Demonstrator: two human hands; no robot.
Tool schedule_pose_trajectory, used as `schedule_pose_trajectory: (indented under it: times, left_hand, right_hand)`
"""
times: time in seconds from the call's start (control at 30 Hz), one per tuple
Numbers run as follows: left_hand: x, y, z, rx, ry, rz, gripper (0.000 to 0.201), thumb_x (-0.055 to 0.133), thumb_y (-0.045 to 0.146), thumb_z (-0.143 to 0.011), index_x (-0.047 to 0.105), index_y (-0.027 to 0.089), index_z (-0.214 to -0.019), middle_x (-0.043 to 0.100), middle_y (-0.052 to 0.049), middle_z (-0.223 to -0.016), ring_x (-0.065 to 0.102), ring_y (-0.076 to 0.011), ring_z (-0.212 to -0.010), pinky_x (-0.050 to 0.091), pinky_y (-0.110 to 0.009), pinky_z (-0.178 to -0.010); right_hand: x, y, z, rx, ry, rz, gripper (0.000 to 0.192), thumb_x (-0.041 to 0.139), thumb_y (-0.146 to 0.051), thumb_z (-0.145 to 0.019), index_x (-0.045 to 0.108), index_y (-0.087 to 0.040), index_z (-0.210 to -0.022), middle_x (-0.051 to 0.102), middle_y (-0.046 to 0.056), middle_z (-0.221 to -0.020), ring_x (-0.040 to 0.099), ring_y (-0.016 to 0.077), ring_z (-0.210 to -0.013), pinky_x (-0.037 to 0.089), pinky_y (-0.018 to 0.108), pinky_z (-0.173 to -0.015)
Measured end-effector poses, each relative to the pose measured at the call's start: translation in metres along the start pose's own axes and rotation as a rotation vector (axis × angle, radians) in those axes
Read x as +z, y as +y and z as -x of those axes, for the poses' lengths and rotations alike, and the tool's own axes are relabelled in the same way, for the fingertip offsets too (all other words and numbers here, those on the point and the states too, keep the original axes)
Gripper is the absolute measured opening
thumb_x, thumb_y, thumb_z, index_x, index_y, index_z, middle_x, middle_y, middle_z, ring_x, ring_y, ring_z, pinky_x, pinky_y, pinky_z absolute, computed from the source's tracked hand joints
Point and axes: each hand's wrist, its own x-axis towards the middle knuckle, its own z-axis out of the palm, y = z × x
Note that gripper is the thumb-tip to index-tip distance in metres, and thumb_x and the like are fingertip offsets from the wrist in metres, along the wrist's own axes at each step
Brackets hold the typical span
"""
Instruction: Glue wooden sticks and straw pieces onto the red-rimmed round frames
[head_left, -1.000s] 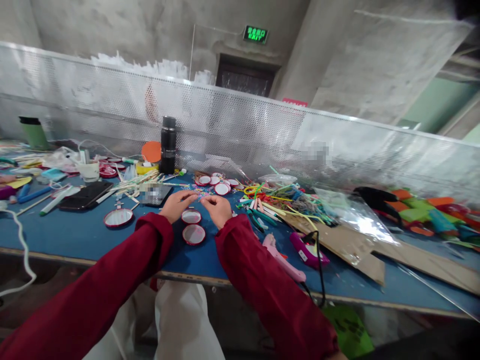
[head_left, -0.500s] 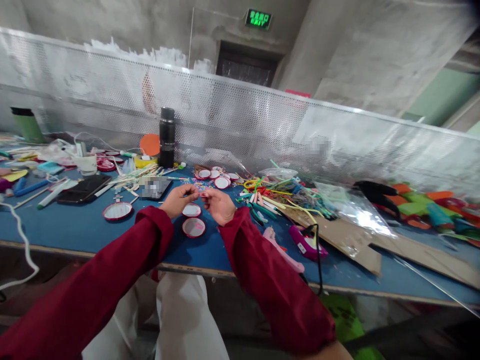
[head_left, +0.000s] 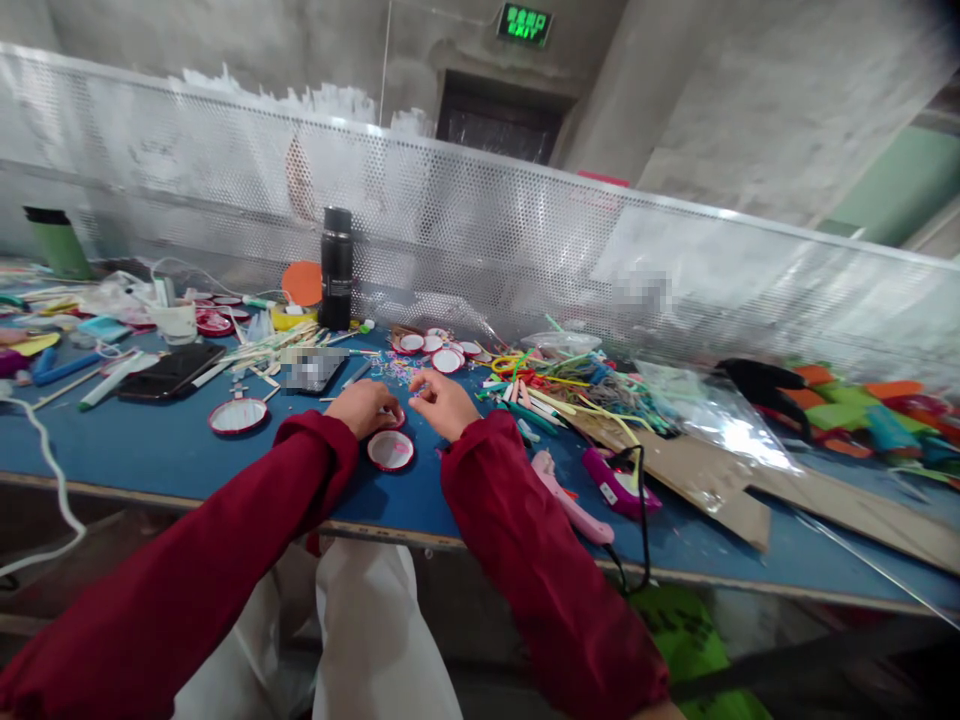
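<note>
My left hand (head_left: 365, 407) is bent down over a small red-rimmed round lid (head_left: 395, 418), which it mostly covers. Its fingertips are together at the lid; anything between them is too small to tell. Just to the right, my right hand (head_left: 445, 405) hovers with thumb and forefinger curled close together, and what they pinch cannot be made out. Nearer me lies a second red-rimmed lid (head_left: 391, 450), white inside with a pink mark. Tiny coloured bits (head_left: 397, 369) are scattered behind the hands.
More lids (head_left: 448, 359) and a black bottle (head_left: 337, 270) stand behind. At left are a lid (head_left: 238, 415) and a black phone (head_left: 171, 373). Pipe cleaners (head_left: 600, 385), a pink glue gun (head_left: 570, 503), a purple device (head_left: 619, 482) and cardboard (head_left: 701, 480) lie right.
My hands have parted from where their fingertips met. My left hand has come down over the upper lid; my right hand has shifted slightly right.
</note>
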Motion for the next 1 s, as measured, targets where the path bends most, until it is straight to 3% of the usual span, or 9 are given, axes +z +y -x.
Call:
schedule_pose_trajectory:
  times: [0.1,0.23,0.5,0.6,0.77,0.87,1.0]
  left_hand:
    - [0.005,0.006,-0.003,0.001,0.007,-0.055,0.005,0.071,0.024,-0.072,0.075,0.026,-0.071,0.069,-0.006,-0.076,0.06,-0.0227,-0.079,0.043,-0.032,-0.082]
    - [0.009,0.012,-0.006,-0.057,0.085,-0.066,0.006,0.069,0.018,-0.071,0.07,0.023,-0.067,0.067,-0.007,-0.076,0.06,-0.0236,-0.083,0.044,-0.032,-0.085]
    - [-0.004,0.003,-0.015,-0.197,0.3,-0.077,0.017,0.059,0.03,-0.086,0.073,0.021,-0.083,0.072,-0.008,-0.088,0.063,-0.024,-0.084,0.047,-0.033,-0.079]
    - [0.001,-0.001,-0.022,-0.221,0.308,-0.041,0.018,0.059,0.027,-0.085,0.075,0.021,-0.091,0.074,-0.009,-0.094,0.066,-0.0249,-0.088,0.049,-0.034,-0.083]
    - [0.004,-0.001,-0.029,-0.142,0.272,0.003,0.034,0.056,0.015,-0.084,0.072,0.022,-0.113,0.075,-0.009,-0.11,0.066,-0.0266,-0.104,0.046,-0.04,-0.099]
    - [-0.001,0.002,-0.025,-0.1,0.275,-0.071,0.026,0.06,0.018,-0.084,0.074,0.02,-0.106,0.074,-0.012,-0.111,0.064,-0.0289,-0.106,0.043,-0.044,-0.102]
    - [-0.014,0.009,-0.006,-0.105,0.286,-0.103,0.025,0.055,0.03,-0.091,0.075,0.016,-0.091,0.074,-0.013,-0.096,0.066,-0.0277,-0.092,0.049,-0.04,-0.084]
  right_hand:
    - [-0.005,-0.003,0.003,-0.041,-0.122,0.059,0.003,0.069,-0.022,-0.074,0.071,-0.022,-0.076,0.066,-0.004,-0.069,0.057,0.0111,-0.065,0.038,0.022,-0.061]
    - [-0.006,-0.008,0.009,-0.106,-0.279,0.261,0.005,0.075,-0.025,-0.071,0.077,-0.026,-0.075,0.072,-0.003,-0.072,0.062,0.0134,-0.067,0.038,0.023,-0.06]
    - [0.013,-0.028,0.021,-0.187,-0.261,0.478,0.012,0.072,-0.013,-0.067,0.075,-0.024,-0.063,0.074,0.005,-0.074,0.064,0.0207,-0.075,0.04,0.029,-0.069]
    - [0.009,-0.031,0.016,-0.196,-0.172,0.475,0.004,0.072,-0.023,-0.073,0.075,-0.024,-0.071,0.074,0.004,-0.08,0.064,0.0198,-0.079,0.042,0.028,-0.071]
    - [-0.005,-0.022,0.004,0.006,0.14,0.506,0.022,0.055,-0.027,-0.09,0.076,-0.023,-0.098,0.074,0.01,-0.102,0.065,0.0225,-0.091,0.043,0.032,-0.077]
    - [-0.01,-0.014,0.003,0.062,0.206,0.432,0.02,0.058,-0.026,-0.09,0.075,-0.023,-0.099,0.075,0.008,-0.104,0.065,0.0224,-0.094,0.044,0.031,-0.079]
    - [-0.016,-0.012,0.004,0.092,0.274,0.353,0.03,0.048,-0.016,-0.093,0.066,-0.019,-0.116,0.076,0.005,-0.101,0.067,0.0194,-0.097,0.044,0.029,-0.082]
